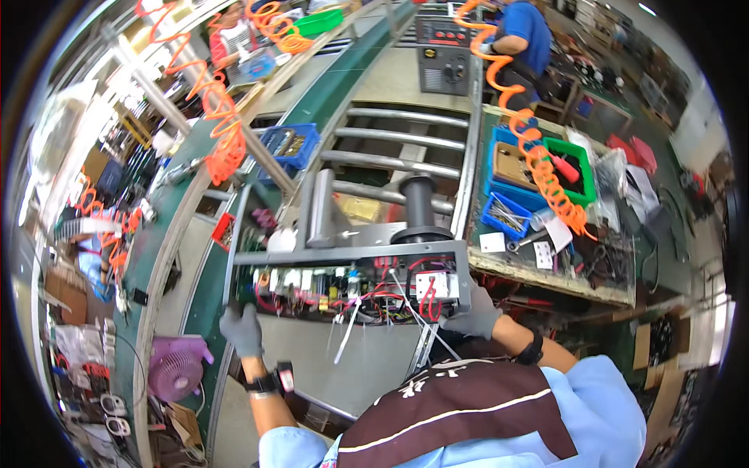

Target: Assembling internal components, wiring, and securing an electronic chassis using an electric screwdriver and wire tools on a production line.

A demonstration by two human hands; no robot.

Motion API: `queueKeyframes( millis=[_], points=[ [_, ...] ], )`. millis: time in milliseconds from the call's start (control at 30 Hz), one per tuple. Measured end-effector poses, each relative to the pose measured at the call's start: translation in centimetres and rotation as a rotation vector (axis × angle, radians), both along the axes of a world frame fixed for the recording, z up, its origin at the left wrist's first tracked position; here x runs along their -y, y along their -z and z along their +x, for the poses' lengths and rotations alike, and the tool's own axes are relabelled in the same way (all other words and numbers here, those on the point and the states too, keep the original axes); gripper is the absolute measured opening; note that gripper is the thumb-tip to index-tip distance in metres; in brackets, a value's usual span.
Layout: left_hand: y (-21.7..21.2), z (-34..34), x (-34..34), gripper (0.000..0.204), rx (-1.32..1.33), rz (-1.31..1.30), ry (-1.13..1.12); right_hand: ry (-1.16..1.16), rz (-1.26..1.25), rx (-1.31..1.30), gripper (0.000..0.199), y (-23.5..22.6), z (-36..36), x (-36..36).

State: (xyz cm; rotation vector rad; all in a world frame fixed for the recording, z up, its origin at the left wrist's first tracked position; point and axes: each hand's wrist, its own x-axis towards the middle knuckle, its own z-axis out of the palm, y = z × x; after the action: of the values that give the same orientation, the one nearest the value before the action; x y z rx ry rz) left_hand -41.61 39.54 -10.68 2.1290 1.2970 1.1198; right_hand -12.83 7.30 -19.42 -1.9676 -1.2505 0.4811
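In front of me stands a grey metal machine chassis (351,253), its open side full of wires, circuit parts and red cables. White cable ties (347,331) stick out of the wiring. On its upper side sits a dark spool-shaped part (419,204). My left hand (243,331), in a grey glove, is closed at the chassis's left edge. At the lower right corner my right hand (476,313), also gloved, grips the frame, with some of its fingers hidden behind the edge.
Metal rollers (398,140) run beyond the chassis, with a finished-looking machine (445,58) farther along. To the right, a workbench (562,285) bears a green bin (585,168) and a blue bin (507,217). Orange coiled hoses (538,156) hang nearby. A purple fan (175,370) stands left; a co-worker (523,35) is far right.
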Motion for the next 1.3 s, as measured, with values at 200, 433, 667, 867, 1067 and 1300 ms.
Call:
queueKeyframes(
  millis=[200, 433, 667, 867, 1067, 1300],
  points=[
    [-0.9, -4.1, 12.8, 0.022, -0.036, -0.046, -0.364, -0.216, -0.231, -0.156, 0.102, -6.4, 4.2, -1.4],
    [0.3, -5.6, 23.0, 0.016, -0.159, 0.049, -0.657, -0.412, -0.189, 0.077, 0.055, -8.1, 7.3, -10.1],
    [1.1, -4.1, 26.1, 0.013, -0.516, -0.001, -0.815, -0.454, -0.084, 0.169, 0.044, -5.2, 9.0, -13.6],
    [1.0, -4.6, 25.9, 0.047, -0.576, -0.054, -0.797, -0.253, 0.184, -0.019, 0.072, 3.4, 10.5, -3.3],
    [1.4, -3.0, 28.9, 0.045, -0.37, 0.053, -0.668, 0.371, -0.373, 0.05, 0.023, 9.3, 19.1, 10.5],
    [1.2, 4.8, 34.1, 0.016, -0.268, 0.23, -0.258, 0.107, -0.489, 0.449, 0.058, 11.4, 21.6, 4.9]
  ],
)
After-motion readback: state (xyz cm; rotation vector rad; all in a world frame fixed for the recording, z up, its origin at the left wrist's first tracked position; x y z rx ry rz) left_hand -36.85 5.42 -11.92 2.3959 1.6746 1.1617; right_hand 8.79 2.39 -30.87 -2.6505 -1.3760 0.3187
